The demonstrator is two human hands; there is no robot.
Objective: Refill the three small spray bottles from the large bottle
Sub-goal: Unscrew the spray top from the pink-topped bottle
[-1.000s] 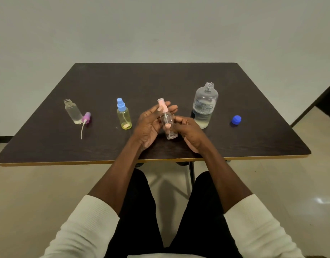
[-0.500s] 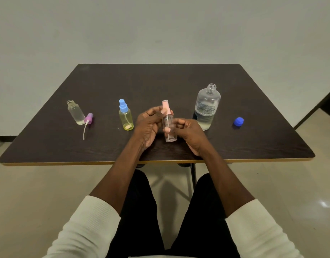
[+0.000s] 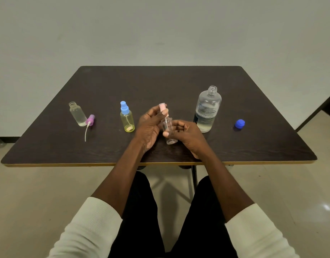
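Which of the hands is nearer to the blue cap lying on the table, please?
Right. The right hand is left of the blue cap, across the large bottle; the left hand is farther left.

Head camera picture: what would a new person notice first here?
First, the two hands in the middle near the table's front edge: the left hand pinches the pink spray top and the right hand grips the small clear bottle. Next, the large bottle standing open at the right, its blue cap lying apart, further right.

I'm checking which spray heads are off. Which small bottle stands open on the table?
The clear bottle at far left: its neck is bare, and its purple spray head lies beside it. The yellow bottle keeps its blue head.
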